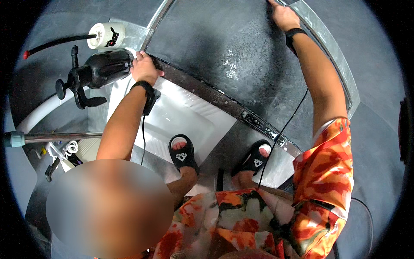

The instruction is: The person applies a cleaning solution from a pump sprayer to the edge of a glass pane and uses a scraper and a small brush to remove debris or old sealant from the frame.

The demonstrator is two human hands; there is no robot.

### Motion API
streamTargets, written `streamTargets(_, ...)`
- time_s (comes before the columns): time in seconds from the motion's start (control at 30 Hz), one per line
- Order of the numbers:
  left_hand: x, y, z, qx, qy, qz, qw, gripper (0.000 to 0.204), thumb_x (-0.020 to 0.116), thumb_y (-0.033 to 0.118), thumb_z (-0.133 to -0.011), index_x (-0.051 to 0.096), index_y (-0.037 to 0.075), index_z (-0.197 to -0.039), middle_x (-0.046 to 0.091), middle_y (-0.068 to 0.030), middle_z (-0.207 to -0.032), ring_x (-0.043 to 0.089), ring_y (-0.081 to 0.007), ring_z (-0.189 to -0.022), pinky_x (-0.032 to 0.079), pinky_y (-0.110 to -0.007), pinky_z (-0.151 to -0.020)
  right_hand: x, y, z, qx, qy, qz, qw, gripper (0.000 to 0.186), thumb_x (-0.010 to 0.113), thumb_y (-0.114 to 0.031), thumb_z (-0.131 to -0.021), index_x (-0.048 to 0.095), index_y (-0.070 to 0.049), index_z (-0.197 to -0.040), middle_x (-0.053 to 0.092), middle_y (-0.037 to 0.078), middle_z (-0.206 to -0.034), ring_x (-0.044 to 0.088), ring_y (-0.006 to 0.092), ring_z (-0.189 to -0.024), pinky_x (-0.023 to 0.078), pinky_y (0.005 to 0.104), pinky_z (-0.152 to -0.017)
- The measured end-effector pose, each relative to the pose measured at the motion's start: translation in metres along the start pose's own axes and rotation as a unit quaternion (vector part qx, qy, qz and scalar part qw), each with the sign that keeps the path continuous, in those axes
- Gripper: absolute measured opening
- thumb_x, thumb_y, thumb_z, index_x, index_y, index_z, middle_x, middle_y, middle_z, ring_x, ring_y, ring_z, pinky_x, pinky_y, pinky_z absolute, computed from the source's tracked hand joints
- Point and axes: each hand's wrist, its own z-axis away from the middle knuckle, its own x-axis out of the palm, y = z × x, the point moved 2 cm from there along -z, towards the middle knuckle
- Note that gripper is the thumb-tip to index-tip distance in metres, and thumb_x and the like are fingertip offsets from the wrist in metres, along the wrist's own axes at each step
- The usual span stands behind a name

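Note:
My left hand [145, 69] lies with its fingers apart at the corner of a dark strip [194, 86] that edges a wet grey surface [207, 39]. Right beside its fingers is a black spray bottle [108, 68], its trigger head turned away to the lower left. My right hand [285, 18] reaches to the far right edge of the grey surface, next to a pale metal-like border [321, 32]. One finger stretches forward there; its tip and the other fingers are cut off or hidden. Both wrists wear black bands with thin cables.
A white squat toilet [185, 114] lies below the dark strip, with my black slippers [183, 155] at it. At the left are a white cylinder [101, 36] with a red-tipped black rod, a curved white pipe [41, 112] and a metal bar [64, 137]. A slotted drain [261, 125] shows.

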Motion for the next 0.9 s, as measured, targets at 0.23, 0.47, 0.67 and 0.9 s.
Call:
streamTargets(0.23, 0.001, 0.005, -0.003, 0.005, 0.001, 0.009, 1.000, 0.115, 0.099, 0.031, -0.056, 0.041, 0.005, -0.152, 0.046, -0.0096, -0.155, 0.052, -0.0334, -0.135, 0.049, -0.048, -0.106, 0.035, -0.012, 0.074, -0.045, -0.092, -0.047, 0.994, 0.061, 0.038, -0.015, -0.099, 0.040, -0.036, -0.157, 0.068, 0.033, -0.109, 0.068, 0.0499, -0.100, 0.053, 0.0572, -0.094)
streamTargets(0.47, -0.011, 0.017, -0.008, 0.011, -0.037, -0.014, 0.999, 0.113, 0.099, 0.036, -0.059, 0.043, 0.000, -0.150, 0.049, -0.0123, -0.151, 0.053, -0.0336, -0.135, 0.047, -0.046, -0.108, 0.000, -0.120, 0.276, -0.253, -0.309, -0.085, 0.913, 0.078, 0.049, -0.004, -0.093, 0.026, -0.029, -0.163, 0.071, 0.022, -0.083, 0.073, 0.0396, -0.078, 0.060, 0.0541, -0.072)
streamTargets(0.67, -0.009, 0.011, -0.005, 0.000, -0.035, -0.017, 0.999, 0.114, 0.099, 0.036, -0.058, 0.042, 0.003, -0.151, 0.052, -0.0119, -0.149, 0.053, -0.0339, -0.135, 0.047, -0.048, -0.108, 0.009, -0.069, 0.244, -0.262, -0.266, -0.068, 0.925, 0.071, 0.048, -0.008, -0.094, 0.036, -0.032, -0.160, 0.071, 0.021, -0.083, 0.071, 0.0387, -0.073, 0.060, 0.0506, -0.066)
streamTargets(0.9, -0.009, 0.017, -0.006, 0.017, -0.032, -0.017, 0.999, 0.113, 0.099, 0.039, -0.058, 0.044, 0.004, -0.150, 0.055, -0.0106, -0.147, 0.053, -0.0334, -0.135, 0.047, -0.049, -0.108, 0.003, 0.084, 0.083, 0.070, -0.019, 0.011, 0.997, 0.034, 0.046, -0.023, -0.100, 0.074, -0.010, -0.115, 0.072, 0.028, -0.093, 0.071, 0.0443, -0.088, 0.057, 0.0549, -0.078)
